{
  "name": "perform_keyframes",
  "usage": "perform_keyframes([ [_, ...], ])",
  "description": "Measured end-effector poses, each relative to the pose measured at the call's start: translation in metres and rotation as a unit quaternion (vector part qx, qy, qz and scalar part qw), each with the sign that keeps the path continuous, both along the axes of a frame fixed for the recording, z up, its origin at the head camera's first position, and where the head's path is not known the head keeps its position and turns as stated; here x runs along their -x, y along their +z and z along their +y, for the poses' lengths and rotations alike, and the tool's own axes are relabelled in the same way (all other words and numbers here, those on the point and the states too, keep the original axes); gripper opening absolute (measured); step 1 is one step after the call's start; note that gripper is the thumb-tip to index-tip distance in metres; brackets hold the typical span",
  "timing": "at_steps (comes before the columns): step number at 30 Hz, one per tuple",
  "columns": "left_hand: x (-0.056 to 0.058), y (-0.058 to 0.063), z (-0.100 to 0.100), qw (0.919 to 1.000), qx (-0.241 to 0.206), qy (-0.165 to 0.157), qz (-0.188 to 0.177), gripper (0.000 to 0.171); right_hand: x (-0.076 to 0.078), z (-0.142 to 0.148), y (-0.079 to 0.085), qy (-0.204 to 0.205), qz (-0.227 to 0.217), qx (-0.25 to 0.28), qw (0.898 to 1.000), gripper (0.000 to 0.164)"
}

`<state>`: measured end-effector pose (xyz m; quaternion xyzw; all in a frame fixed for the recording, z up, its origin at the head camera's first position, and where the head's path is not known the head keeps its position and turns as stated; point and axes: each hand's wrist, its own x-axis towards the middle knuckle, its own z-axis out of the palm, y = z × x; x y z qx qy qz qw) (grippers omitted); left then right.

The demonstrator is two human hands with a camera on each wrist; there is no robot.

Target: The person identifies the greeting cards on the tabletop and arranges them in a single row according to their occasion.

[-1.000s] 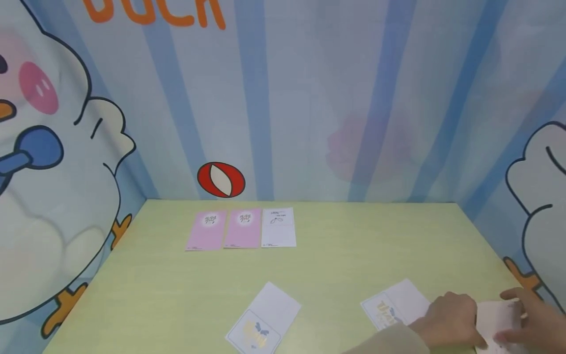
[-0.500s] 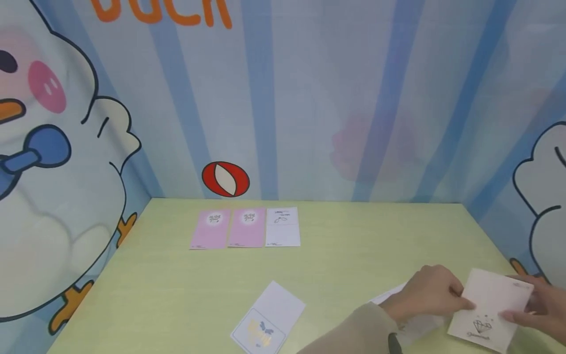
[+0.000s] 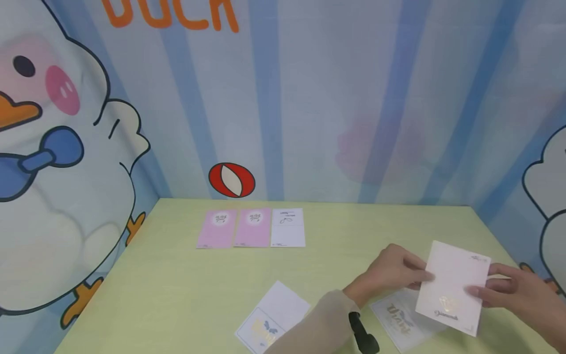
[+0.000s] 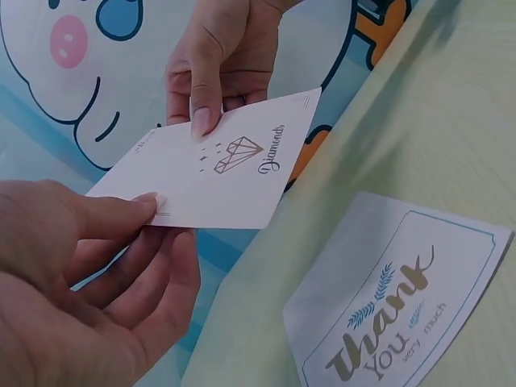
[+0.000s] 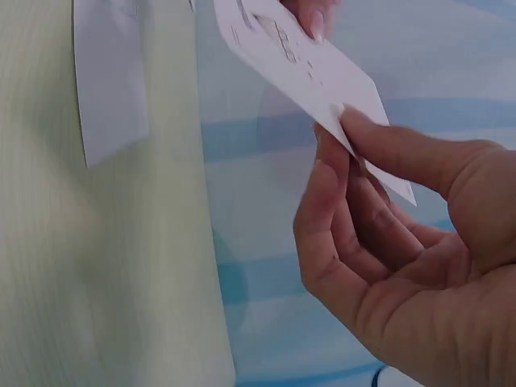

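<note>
A white card printed with a diamond and the word "Diamonds" (image 3: 453, 290) is held up over the right part of the table. My left hand (image 3: 393, 270) pinches its left edge, thumb on the printed face and fingers behind. On the opposite edge my right hand (image 3: 515, 292) pinches it the same way, as the right wrist view (image 5: 403, 218) confirms for that hand. Beneath it on the table lies a white "Thank You very much" card (image 4: 395, 298), partly covered by the diamond card in the head view.
Two pink cards (image 3: 216, 236) and a white card (image 3: 288, 236) stand in a row flat at the table's back left. Another thank-you card (image 3: 283, 305) lies at front centre, partly behind my left sleeve. A printed duck backdrop (image 3: 309, 98) rises behind the yellow-green table (image 3: 177, 295).
The diamond card has been lifted from the table's right front and brought up and leftward, with both hands on it. The view has turned slightly right-to-left across the scene.
</note>
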<state>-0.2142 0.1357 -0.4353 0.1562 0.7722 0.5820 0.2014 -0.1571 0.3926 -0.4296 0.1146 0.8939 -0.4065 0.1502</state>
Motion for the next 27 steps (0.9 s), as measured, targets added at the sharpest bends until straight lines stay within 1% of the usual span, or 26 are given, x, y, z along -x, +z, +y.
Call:
perform_keyframes([
  [2, 0.005, -0.001, -0.01, 0.9974, -0.055, 0.036, -0.029, 0.013, 0.007, -0.01, 0.002, -0.003, -0.001, 0.009, 1.0, 0.093],
  [3, 0.008, -0.001, -0.016, 0.9943, -0.082, 0.054, -0.04, 0.013, 0.009, -0.015, 0.002, -0.001, 0.011, 0.009, 1.0, 0.093],
  [4, 0.012, 0.0, -0.021, 0.9903, -0.108, 0.072, -0.05, 0.012, 0.012, -0.021, 0.002, -0.004, 0.027, 0.02, 0.999, 0.088],
  [6, 0.02, 0.0, -0.031, 0.9826, -0.142, 0.099, -0.065, 0.013, 0.017, -0.032, 0.002, -0.007, 0.047, 0.037, 0.998, 0.084],
  [7, 0.024, 0.0, -0.036, 0.9804, -0.151, 0.108, -0.067, 0.013, 0.019, -0.038, 0.001, -0.009, 0.058, 0.057, 0.997, 0.081],
  [10, 0.035, -0.002, -0.049, 0.9783, -0.151, 0.122, -0.071, 0.014, 0.027, -0.055, 0.0, -0.022, 0.087, 0.133, 0.987, 0.064],
  [12, 0.041, -0.004, -0.058, 0.9783, -0.149, 0.124, -0.074, 0.014, 0.032, -0.063, 0.0, -0.024, 0.094, 0.169, 0.981, 0.055],
  [14, 0.046, -0.006, -0.068, 0.9782, -0.151, 0.119, -0.077, 0.015, 0.039, -0.072, 0.0, -0.02, 0.104, 0.191, 0.976, 0.05],
  [16, 0.052, -0.008, -0.077, 0.9778, -0.156, 0.117, -0.078, 0.016, 0.045, -0.079, 0.0, -0.012, 0.11, 0.2, 0.974, 0.051],
  [20, 0.061, -0.01, -0.095, 0.9785, -0.155, 0.11, -0.08, 0.018, 0.058, -0.094, 0.0, 0.001, 0.116, 0.239, 0.964, 0.049],
  [23, 0.069, -0.009, -0.108, 0.9809, -0.141, 0.107, -0.08, 0.021, 0.068, -0.106, -0.003, 0.007, 0.116, 0.267, 0.957, 0.047],
  [27, 0.083, -0.006, -0.126, 0.9848, -0.12, 0.107, -0.065, 0.025, 0.085, -0.124, -0.006, 0.016, 0.117, 0.28, 0.953, 0.052],
])
